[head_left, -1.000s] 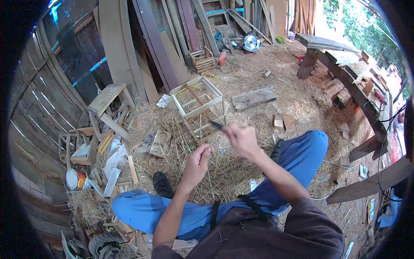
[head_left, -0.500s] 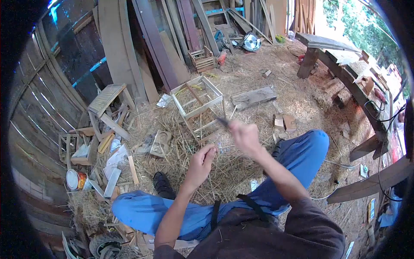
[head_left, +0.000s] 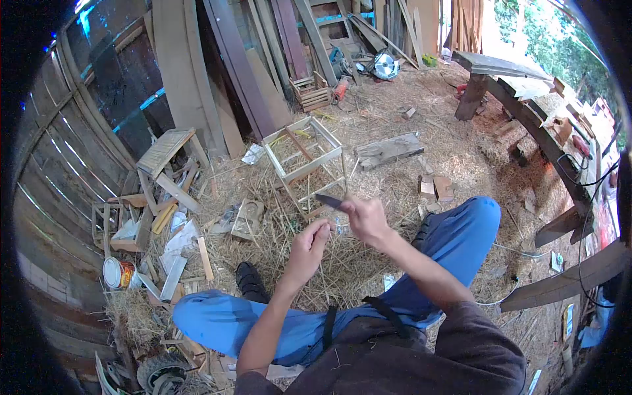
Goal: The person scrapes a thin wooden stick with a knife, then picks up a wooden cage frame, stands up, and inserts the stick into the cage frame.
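Note:
My right hand (head_left: pixel 366 219) grips a knife (head_left: pixel 329 200) whose dark blade points left, just above my left hand. My left hand (head_left: pixel 306 250) is closed on a thin straw stalk (head_left: pixel 316 263), pinched between thumb and fingers. Both hands are held close together over the straw-covered ground, between my knees in blue trousers (head_left: pixel 461 230). A wooden frame box (head_left: pixel 304 155) stands just beyond the hands.
Straw and wood offcuts cover the floor. A wooden stool (head_left: pixel 164 155) and scrap pieces lie at the left, with a tin can (head_left: pixel 113 272). Planks lean on the back wall. A workbench (head_left: pixel 526 105) runs along the right. A flat board (head_left: pixel 388 149) lies past the frame.
My right hand with the knife swung up and away, then came back down toward my left hand. The left hand stayed nearly still on the stalk.

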A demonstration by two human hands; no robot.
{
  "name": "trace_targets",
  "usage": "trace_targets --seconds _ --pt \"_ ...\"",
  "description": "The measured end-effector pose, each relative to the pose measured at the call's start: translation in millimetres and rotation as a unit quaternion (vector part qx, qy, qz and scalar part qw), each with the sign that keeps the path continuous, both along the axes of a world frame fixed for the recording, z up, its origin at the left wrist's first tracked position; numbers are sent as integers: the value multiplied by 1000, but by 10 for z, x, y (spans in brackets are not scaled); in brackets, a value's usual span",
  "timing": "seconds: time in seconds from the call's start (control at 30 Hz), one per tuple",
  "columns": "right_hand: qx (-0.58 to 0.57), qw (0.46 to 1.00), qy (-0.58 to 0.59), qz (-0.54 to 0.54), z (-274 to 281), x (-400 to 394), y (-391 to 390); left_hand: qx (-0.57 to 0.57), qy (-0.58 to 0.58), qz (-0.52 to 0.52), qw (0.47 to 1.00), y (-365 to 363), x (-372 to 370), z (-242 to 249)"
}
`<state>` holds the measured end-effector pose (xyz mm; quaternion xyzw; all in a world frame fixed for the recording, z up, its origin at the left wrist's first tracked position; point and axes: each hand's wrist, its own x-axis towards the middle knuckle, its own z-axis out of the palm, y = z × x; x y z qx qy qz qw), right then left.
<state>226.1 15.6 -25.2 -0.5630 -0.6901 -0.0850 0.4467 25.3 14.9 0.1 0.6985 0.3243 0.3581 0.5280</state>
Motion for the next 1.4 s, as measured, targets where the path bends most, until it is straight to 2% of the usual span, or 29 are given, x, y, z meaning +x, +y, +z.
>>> trace_targets --seconds 0.03,0.07,0.13,0.17,0.2,0.23,0.27,0.37,0.5,0.57,0.63,0.77,0.83,0.87,0.97,1.0,1.1,1.13,1.23,1.27,1.37,1.4 --pt "21 1000 -5 -7 6 -3 59 -2 0 6 1000 2 -45 10" --pt "-64 994 83 -38 62 61 118 -12 7 10 1000 10 -77 44" --pt "-88 994 65 -16 145 2 84 -35 19 14 999 -21 -97 95" --pt "-100 994 52 -11 184 -25 13 -4 10 27 1000 -21 -103 80" --pt "-30 998 43 30 200 -194 -105 24 0 36 999 -25 -81 23" --pt "-68 997 -6 35 152 -253 -146 51 -9 42 998 -32 -53 -26" --pt "-64 998 -4 27 149 -257 -125 82 -24 55 995 -38 -38 -60" --pt "-79 996 36 -6 308 -163 -40 48 33 35 998 -48 -120 -6" --pt "-66 993 96 -24 324 -47 -32 -118 -15 -21 993 -60 -163 40" --pt "-50 993 89 -58 382 4 -19 -182 -56 -59 980 -77 -174 63" --pt "-52 991 93 -77 314 70 28 -198 -81 -54 975 -97 -143 92" --pt "-15 1000 -5 -25 81 -168 -42 -223 -115 -66 966 -63 -129 47" --pt "-23 1000 -10 3 94 -282 -102 -218 -107 -47 969 -46 -147 13" --pt "49 999 5 1 60 -230 21 -214 -103 -37 971 -32 -153 2" --pt "-27 991 95 -89 360 26 62 -97 -44 -16 994 -84 -144 100" --pt "-43 990 83 -102 364 44 42 -90 -35 -11 995 -83 -138 90" --pt "40 999 9 -5 109 -201 -71 -75 -20 1 997 -70 -128 56" --pt "-35 999 -35 -10 102 -235 -135 -76 -22 4 997 -58 -134 47" --pt "24 997 -5 -68 196 -62 65 -56 -10 1 998 -50 -156 52" --pt "-15 994 61 -92 274 49 83 -48 -4 -2 999 -63 -162 52" --pt "-16 994 55 -91 157 95 9 -39 13 -17 999 -105 -143 81" --pt "35 998 -22 -47 73 2 -21 -49 7 -14 999 -108 -132 68"
